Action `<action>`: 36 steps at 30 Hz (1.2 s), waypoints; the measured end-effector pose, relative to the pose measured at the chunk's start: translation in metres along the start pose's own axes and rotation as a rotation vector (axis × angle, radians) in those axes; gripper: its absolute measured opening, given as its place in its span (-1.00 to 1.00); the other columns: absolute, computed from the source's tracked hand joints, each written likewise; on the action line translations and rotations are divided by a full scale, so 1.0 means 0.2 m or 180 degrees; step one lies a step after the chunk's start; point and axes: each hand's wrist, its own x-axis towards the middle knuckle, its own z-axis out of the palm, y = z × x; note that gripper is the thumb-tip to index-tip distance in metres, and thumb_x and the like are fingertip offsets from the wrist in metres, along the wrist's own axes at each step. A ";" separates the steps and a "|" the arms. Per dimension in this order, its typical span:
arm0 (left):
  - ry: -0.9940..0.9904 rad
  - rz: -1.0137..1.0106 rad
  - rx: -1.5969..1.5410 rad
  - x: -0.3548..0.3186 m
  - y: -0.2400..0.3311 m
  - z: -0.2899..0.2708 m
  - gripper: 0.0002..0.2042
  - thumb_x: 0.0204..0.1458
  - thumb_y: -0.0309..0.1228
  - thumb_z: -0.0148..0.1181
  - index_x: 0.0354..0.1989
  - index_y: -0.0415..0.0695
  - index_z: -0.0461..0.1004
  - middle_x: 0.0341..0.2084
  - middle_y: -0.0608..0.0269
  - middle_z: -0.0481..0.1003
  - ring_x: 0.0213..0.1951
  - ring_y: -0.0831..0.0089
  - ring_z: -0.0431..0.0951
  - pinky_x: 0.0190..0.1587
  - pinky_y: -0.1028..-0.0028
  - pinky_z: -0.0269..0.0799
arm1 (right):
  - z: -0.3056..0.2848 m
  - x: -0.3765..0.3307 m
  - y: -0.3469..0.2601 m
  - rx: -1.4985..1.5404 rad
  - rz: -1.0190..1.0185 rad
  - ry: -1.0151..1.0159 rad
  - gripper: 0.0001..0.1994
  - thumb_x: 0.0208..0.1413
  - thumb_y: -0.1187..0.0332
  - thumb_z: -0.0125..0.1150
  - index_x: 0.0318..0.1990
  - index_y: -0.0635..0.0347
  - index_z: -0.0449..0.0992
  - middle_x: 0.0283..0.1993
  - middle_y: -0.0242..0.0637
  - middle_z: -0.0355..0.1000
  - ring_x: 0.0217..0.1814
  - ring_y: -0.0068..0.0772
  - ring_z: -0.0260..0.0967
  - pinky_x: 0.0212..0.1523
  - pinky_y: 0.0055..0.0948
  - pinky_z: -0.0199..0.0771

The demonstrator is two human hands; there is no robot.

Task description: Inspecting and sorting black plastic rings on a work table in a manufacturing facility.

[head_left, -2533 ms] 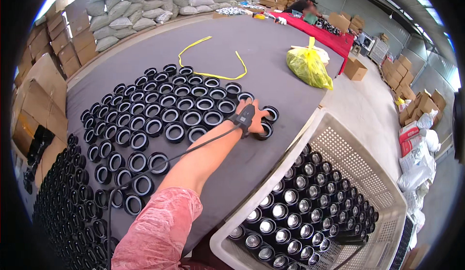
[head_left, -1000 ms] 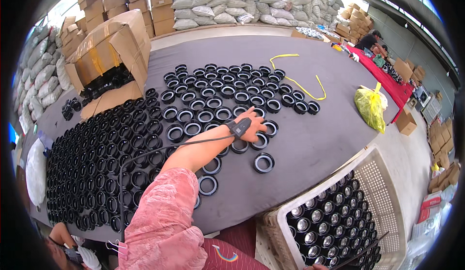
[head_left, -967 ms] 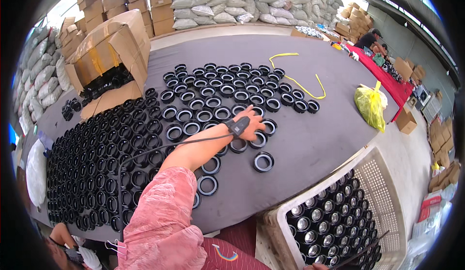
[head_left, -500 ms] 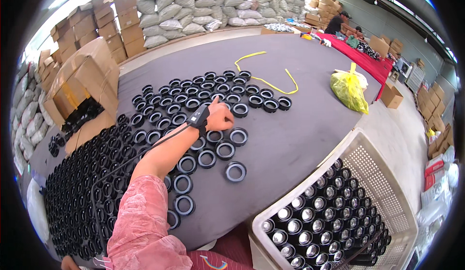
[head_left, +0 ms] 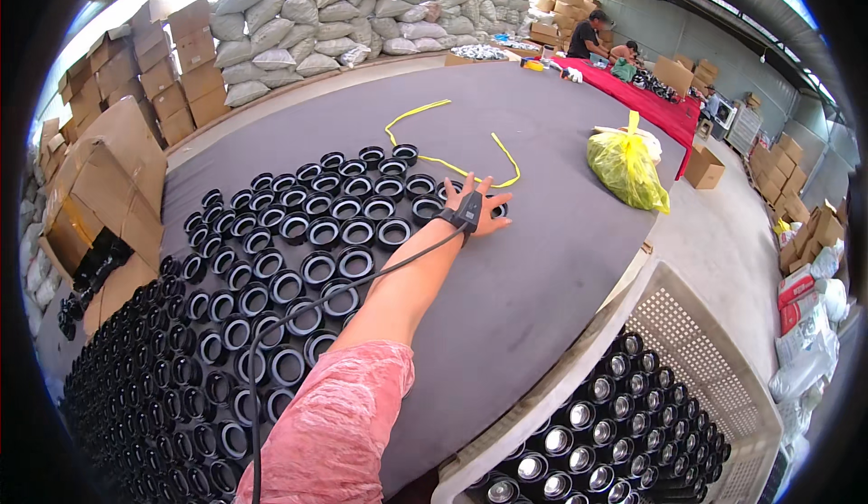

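My left hand (head_left: 479,207), with a dark strap and small device (head_left: 467,213) at the wrist, reaches across the grey-covered table (head_left: 533,269). Its fingers are spread over the far right end of a group of black rings (head_left: 393,233). One black ring (head_left: 500,207) shows partly beneath the fingers; whether they touch it I cannot tell. Each ring is short and wide, with a pale inner rim. My forearm and pink sleeve (head_left: 334,423) hide some rings behind them. My right hand is out of view.
Dense rows of black parts (head_left: 136,405) cover the left side. A perforated crate (head_left: 692,323) at front right holds black parts with shiny centres. A yellow strap (head_left: 515,156) and yellow bag (head_left: 624,169) lie farther off. Two people sit by a red-covered table (head_left: 665,120). A carton (head_left: 104,188) stands left.
My left hand has moved right from the middle of the rings to their far right end. Its curled fingers have spread apart. The whole view has shifted, with the background sliding left.
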 end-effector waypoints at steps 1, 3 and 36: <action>-0.0124 -0.0109 0.0039 0.01 -0.01 -0.01 -0.41 0.12 0.23 -0.03 0.35 0.44 0.24 0.43 0.14 0.04 0.45 -0.13 -0.11 0.27 -0.54 -0.32 | 0.01 0.00 0.02 -0.0035 -0.0214 0.0046 -0.67 0.38 0.32 -0.17 -0.02 0.40 0.48 -0.45 -0.25 0.44 -0.53 -0.55 0.24 -0.54 -0.53 0.21; -0.0403 -0.0356 0.0129 0.03 -0.04 -0.01 -0.36 0.07 0.29 -0.04 0.35 0.43 0.24 0.40 0.19 0.14 0.46 -0.16 -0.14 0.26 -0.56 -0.41 | -0.01 -0.06 0.01 -0.0354 0.0157 0.0115 -0.67 0.39 0.32 -0.17 -0.02 0.42 0.48 -0.45 -0.24 0.44 -0.53 -0.55 0.24 -0.54 -0.53 0.22; 0.0361 0.0641 0.0637 -0.95 -0.37 -0.29 -0.38 0.08 0.11 0.13 0.31 0.18 0.33 0.38 -0.07 0.12 0.42 -0.18 -0.01 0.32 -0.38 -0.22 | 0.07 0.10 0.00 -0.0142 -0.0541 0.0019 -0.56 0.40 0.09 -0.13 -0.18 0.38 0.48 -0.63 -0.30 0.33 -0.64 -0.51 0.15 -0.56 -0.51 0.19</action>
